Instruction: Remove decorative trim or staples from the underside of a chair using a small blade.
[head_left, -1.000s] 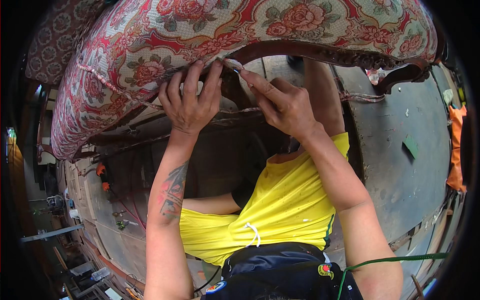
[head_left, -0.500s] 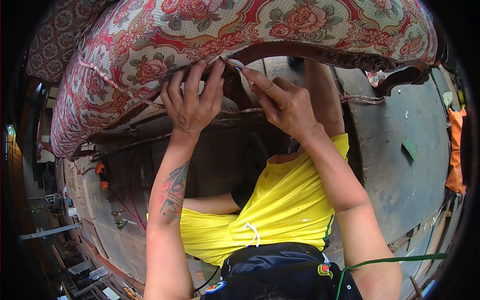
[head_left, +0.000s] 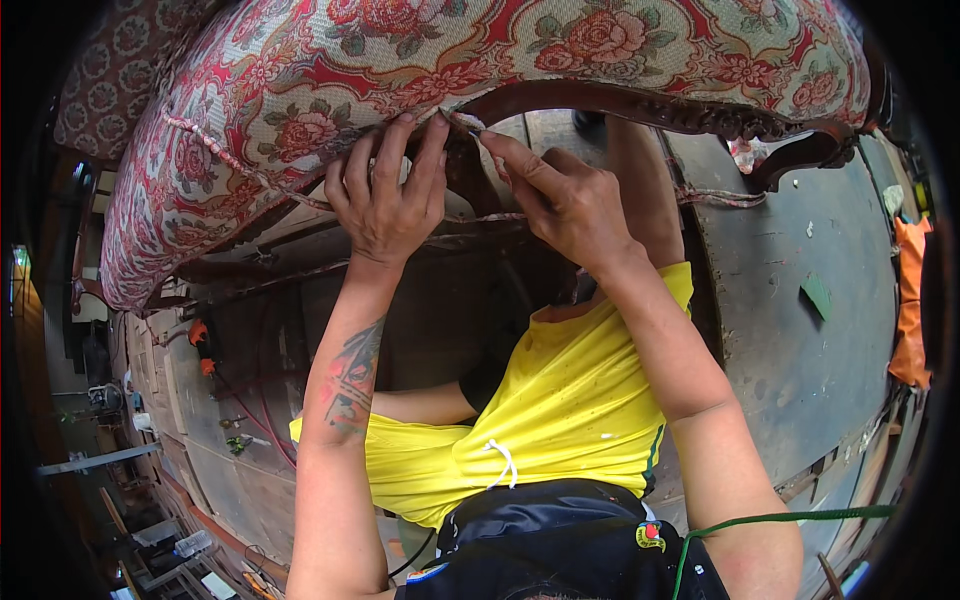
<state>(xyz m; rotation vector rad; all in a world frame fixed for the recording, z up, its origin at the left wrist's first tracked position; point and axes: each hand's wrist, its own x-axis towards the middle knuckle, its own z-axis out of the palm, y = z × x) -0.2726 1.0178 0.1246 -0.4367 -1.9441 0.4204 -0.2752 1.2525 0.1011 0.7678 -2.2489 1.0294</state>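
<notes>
A floral red and cream upholstered seat (head_left: 590, 40) lies across the top, edged by carved dark wood (head_left: 700, 115). My left hand (head_left: 390, 200) has bent fingers apart, their tips pressed on the fabric edge where it meets the wood. Just to its right my right hand (head_left: 565, 195) is pinched on the end of a patterned piping strip (head_left: 462, 120) at that edge; a small dark item by its fingertips is too small to make out. A longer length of piping (head_left: 230, 160) hangs across the seat's left part and behind my hands.
Another upholstered piece (head_left: 100, 90) is at the upper left. I sit on grey boards (head_left: 790, 380). An orange-and-black tool (head_left: 205, 350) with a hose lies left, a green scrap (head_left: 815, 298) and orange cloth (head_left: 910, 290) right. Assorted clutter (head_left: 190, 560) fills the lower left.
My hands stay at the same spot on the edge, with only slight movement of the fingers. The whole view has shifted slightly.
</notes>
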